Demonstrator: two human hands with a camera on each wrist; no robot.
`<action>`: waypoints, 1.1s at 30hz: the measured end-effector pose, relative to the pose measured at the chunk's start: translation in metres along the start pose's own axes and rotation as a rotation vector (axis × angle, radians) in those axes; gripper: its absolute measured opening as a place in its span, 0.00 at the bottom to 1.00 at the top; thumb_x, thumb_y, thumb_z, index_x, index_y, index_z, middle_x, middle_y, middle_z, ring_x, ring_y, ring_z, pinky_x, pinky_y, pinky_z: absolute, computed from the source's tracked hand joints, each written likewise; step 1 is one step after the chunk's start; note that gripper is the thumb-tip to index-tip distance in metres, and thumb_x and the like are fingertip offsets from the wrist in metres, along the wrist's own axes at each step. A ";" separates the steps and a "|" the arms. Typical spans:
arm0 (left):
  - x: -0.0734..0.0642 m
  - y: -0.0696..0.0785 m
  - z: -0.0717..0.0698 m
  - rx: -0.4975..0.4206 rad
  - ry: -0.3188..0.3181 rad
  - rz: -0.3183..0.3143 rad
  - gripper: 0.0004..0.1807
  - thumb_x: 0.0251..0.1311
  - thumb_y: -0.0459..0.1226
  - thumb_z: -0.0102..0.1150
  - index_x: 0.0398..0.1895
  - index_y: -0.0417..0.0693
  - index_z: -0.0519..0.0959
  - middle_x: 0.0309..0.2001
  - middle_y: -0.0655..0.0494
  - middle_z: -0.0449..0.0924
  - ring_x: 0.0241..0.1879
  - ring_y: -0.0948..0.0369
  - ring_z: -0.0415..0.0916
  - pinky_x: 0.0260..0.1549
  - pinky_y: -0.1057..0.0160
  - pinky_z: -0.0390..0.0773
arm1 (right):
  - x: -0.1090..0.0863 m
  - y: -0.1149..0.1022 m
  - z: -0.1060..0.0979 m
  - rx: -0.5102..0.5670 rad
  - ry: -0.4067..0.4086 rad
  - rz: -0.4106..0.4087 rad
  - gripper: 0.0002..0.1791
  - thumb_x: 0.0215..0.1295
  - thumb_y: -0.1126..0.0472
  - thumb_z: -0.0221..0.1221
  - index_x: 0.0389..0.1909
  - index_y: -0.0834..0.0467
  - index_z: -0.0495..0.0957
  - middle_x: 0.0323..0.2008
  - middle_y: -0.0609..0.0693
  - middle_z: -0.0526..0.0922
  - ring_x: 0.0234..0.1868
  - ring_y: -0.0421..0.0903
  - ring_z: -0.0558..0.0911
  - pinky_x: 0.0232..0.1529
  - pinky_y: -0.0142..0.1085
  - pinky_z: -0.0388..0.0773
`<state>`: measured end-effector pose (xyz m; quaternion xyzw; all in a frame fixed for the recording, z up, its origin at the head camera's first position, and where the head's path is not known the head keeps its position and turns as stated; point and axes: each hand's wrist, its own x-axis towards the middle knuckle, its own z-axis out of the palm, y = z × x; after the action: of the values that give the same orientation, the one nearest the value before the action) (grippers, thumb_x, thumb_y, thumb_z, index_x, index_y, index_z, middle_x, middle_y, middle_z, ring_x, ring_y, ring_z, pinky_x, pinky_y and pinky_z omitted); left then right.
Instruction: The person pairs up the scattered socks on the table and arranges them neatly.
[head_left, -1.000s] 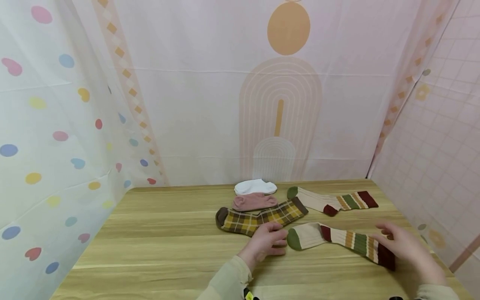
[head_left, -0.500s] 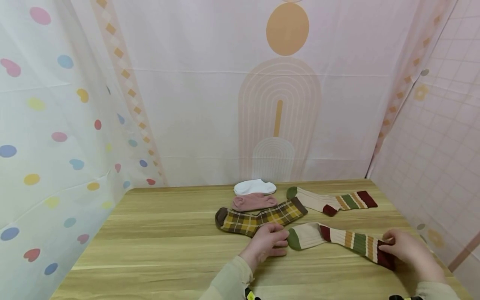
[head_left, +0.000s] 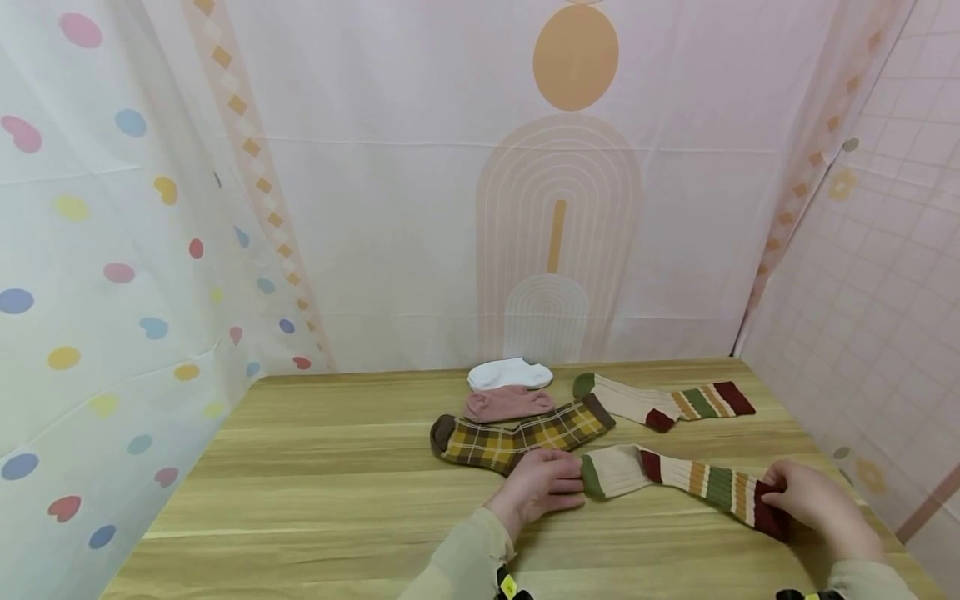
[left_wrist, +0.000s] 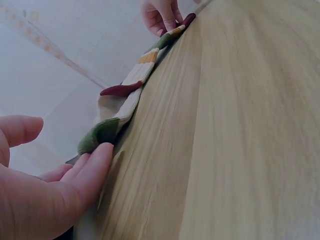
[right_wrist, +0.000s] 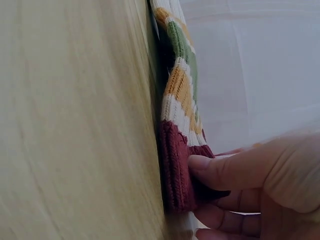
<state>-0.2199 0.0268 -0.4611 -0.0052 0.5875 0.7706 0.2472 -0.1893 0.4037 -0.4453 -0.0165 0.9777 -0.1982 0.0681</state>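
A cream sock with a green toe, maroon heel and striped leg lies lengthwise across the front right of the table. My left hand is at its toe end; in the left wrist view the fingertips touch the green toe, and the thumb stands apart. At the other end, my right hand pinches the maroon cuff between thumb and fingers. A matching striped sock lies behind it, near the back edge. Close behind my left hand is a brown and yellow plaid sock, partly covered by that hand.
A pink ankle sock and a white ankle sock lie one behind the other at the back of the wooden table. Patterned curtains hang behind and on both sides.
My right hand has come down onto the maroon cuff and taken hold of it. My left hand has shifted slightly right, up against the green toe. The other socks have not moved.
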 end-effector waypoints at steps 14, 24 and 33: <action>0.012 -0.009 0.012 -0.012 0.070 0.040 0.22 0.64 0.26 0.58 0.57 0.20 0.68 0.44 0.37 0.80 0.35 0.53 0.82 0.45 0.50 0.82 | 0.001 0.003 -0.002 0.010 0.096 -0.089 0.04 0.61 0.67 0.62 0.32 0.59 0.75 0.34 0.56 0.82 0.36 0.51 0.79 0.37 0.48 0.74; 0.014 -0.011 0.019 0.104 0.163 0.095 0.16 0.56 0.21 0.62 0.49 0.23 0.75 0.38 0.42 0.79 0.32 0.53 0.83 0.36 0.54 0.84 | 0.000 0.000 -0.004 0.071 0.209 -0.137 0.02 0.66 0.68 0.59 0.34 0.62 0.79 0.35 0.57 0.83 0.37 0.50 0.78 0.37 0.47 0.74; 0.010 -0.010 0.015 0.169 0.191 0.170 0.11 0.53 0.19 0.61 0.42 0.27 0.79 0.35 0.47 0.78 0.23 0.60 0.79 0.29 0.58 0.84 | 0.004 -0.005 -0.010 0.178 0.261 -0.104 0.08 0.70 0.67 0.56 0.38 0.70 0.78 0.33 0.56 0.82 0.32 0.42 0.75 0.31 0.37 0.73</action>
<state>-0.2207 0.0462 -0.4683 -0.0079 0.6693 0.7325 0.1238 -0.1942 0.4026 -0.4345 -0.0352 0.9546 -0.2876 -0.0688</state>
